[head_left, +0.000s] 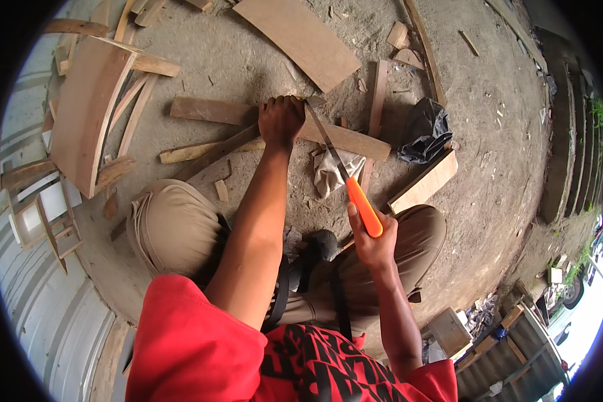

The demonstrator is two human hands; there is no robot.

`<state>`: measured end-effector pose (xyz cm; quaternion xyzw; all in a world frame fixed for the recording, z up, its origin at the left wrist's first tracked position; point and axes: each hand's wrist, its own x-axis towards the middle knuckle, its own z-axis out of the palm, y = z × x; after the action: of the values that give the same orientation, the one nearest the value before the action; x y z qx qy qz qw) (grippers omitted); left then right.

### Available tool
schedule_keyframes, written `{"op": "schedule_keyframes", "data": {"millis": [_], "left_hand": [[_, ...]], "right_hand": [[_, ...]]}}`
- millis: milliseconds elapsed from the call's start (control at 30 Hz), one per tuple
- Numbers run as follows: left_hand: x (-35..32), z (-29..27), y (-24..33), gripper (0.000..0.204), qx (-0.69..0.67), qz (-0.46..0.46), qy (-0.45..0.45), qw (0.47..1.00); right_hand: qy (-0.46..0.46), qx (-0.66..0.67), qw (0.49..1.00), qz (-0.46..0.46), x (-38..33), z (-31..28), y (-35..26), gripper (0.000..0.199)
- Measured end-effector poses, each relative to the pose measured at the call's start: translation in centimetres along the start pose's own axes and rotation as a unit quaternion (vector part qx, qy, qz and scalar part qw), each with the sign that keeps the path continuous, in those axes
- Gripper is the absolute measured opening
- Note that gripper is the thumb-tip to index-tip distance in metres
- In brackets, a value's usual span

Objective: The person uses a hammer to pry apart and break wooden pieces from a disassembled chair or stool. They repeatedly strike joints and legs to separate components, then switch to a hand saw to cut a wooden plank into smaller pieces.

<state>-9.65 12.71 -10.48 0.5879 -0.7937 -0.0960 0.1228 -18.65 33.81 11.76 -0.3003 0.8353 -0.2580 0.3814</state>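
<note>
The left hand (281,120) clamps a stiff, light plank (275,124) flat on the floor; the right hand (372,241) grips the saw (342,171) by its orange handle.

The left hand (281,120) lies on the long plank (248,115) at the centre of the ground (489,107). The saw (345,175) runs from the plank toward 5 o'clock into the right hand (374,242), just right of the left hand. A cloth (331,175) lies under the blade, near the plank. At 3 o'clock from it is a crumpled bag (425,130), with a short board (425,182) just below. A wide board (296,39) lies at 12 o'clock. At 9 o'clock stands a curved wooden frame (87,114).
</note>
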Motion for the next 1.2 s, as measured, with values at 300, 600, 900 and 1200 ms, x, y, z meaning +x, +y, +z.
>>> {"op": "schedule_keyframes", "data": {"millis": [300,600,900,1200], "left_hand": [[0.0,-2.7,-3.1,0.026,-0.12,0.031,0.117,0.985],[-1.7,-4.4,-5.5,0.041,-0.063,-0.138,0.049,0.987],[2.9,-6.7,3.0,0.046,-0.098,-0.018,0.021,0.995],[4.3,-9.7,15.2,0.052,-0.185,0.01,-0.164,0.969]], "right_hand": [[0.033,0.018,0.999,-0.015,0.5,0.2,0.9,0.033],[0.069,0.065,0.993,-0.074,-0.8,0.2,1.5,0.03],[0.167,0.171,0.968,-0.074,-1.4,-2.3,1.3,0.034],[0.293,0.206,0.93,-0.085,-2.3,-6.5,2.9,0.03]]}}
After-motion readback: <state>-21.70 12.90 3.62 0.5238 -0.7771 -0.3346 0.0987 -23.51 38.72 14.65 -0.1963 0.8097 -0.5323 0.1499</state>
